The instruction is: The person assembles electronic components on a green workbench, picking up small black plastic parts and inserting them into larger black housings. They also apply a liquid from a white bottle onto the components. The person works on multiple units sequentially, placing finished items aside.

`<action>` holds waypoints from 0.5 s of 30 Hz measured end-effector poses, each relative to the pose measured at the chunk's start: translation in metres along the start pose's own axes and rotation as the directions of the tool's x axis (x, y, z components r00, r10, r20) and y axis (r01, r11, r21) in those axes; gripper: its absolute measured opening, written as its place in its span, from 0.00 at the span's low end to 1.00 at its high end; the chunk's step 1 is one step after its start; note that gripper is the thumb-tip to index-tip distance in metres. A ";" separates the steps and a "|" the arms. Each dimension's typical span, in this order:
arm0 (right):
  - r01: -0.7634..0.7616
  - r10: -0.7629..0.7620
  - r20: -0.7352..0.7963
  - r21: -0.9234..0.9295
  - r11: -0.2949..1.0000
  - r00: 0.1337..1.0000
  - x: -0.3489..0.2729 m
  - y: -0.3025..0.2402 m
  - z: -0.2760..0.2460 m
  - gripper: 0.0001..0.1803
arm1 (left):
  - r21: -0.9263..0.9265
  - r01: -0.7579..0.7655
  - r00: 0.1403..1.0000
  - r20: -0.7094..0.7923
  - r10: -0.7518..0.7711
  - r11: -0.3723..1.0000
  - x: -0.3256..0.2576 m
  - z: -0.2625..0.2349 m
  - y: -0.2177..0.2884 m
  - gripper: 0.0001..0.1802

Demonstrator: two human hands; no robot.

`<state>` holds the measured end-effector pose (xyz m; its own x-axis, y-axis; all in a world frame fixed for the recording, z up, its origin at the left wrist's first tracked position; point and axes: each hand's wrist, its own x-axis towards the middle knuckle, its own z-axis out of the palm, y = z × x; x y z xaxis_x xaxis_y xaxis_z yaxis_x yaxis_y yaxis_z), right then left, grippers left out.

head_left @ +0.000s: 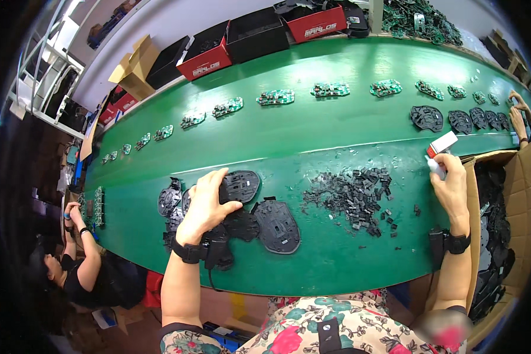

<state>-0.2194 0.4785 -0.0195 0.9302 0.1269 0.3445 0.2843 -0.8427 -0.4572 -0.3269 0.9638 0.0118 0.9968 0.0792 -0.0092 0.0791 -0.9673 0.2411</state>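
Note:
My left hand (pixel 206 203) rests on a pile of black plastic shell plates, its fingers closed over one oval black plate (pixel 240 186) at the top of the pile. More black plates (pixel 276 225) lie right beside it on the green belt (pixel 312 127). My right hand (pixel 451 186) is at the belt's right edge and grips a small white bottle (pixel 435 166) with a red and white cap end (pixel 442 144) pointing up. A heap of small black plastic parts (pixel 354 194) lies between my two hands.
A row of green circuit boards (pixel 275 97) runs along the far side of the belt, and black shells (pixel 428 117) line up at right. A cardboard box (pixel 516 171) of black shells stands at my right. Red and black boxes (pixel 206 59) stand behind. Another person (pixel 82 265) works at left; other hands (pixel 518 112) show at far right.

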 end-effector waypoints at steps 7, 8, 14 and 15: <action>-0.176 0.222 -0.071 0.402 0.898 0.972 0.001 0.006 0.013 0.14 | 0.004 -0.113 0.984 0.138 0.111 0.994 0.002 -0.012 0.001 0.42; -0.182 0.214 -0.042 0.387 0.904 0.976 0.001 0.007 0.016 0.14 | -0.018 -0.112 0.984 0.137 0.113 0.994 0.002 -0.013 -0.002 0.41; -0.190 0.235 -0.058 0.419 0.888 0.970 0.000 0.010 0.021 0.15 | -0.093 -0.177 0.980 0.079 0.185 0.980 0.004 -0.010 -0.012 0.37; -0.190 0.234 -0.058 0.416 0.889 0.970 -0.001 0.011 0.020 0.15 | -0.090 -0.194 0.978 0.057 0.200 0.977 0.002 -0.007 -0.012 0.37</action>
<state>-0.2121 0.4798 -0.0412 0.9558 -0.1048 0.2747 0.1728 -0.5558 -0.8131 -0.3261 0.9778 0.0159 0.9915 -0.1292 -0.0161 -0.1170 -0.9385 0.3247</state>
